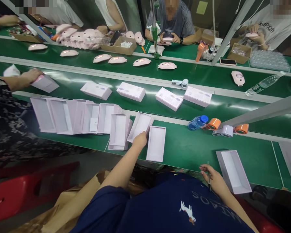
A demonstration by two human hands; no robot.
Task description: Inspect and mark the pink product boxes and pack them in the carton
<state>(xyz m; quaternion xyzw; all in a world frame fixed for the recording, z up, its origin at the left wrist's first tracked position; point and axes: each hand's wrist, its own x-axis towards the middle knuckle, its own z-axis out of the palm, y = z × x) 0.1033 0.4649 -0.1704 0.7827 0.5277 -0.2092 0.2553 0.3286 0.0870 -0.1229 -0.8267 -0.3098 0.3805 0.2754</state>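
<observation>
Head view: The left hand (140, 139) is nearly closed, gripping the lower right edge of a slanted open tray (141, 124), which extends forward and slightly left of the hand. An upright-edged pale tray (156, 144) lies just to the right of this hand on the green bench (181, 139). Overlapping open trays (106, 118) form a row to its left; one contains a small white card (93, 124).

The right hand (214, 178) is half curled at the bench's near edge, with a slim dark pen-like tool (209, 178) held in its fingers — tip pointing forward. A separate open tray (235, 174) lies just to its right. Forward of this hand stand two items groups: a blue-capped bottle (197, 123), lying on its side, and orange handheld devices (213, 124).

Farther forward of the left hand — on the green conveyor — lie closed white boxes (131, 90). At far left, a co-worker's hand (33, 75) touches another closed box (45, 83).
</observation>
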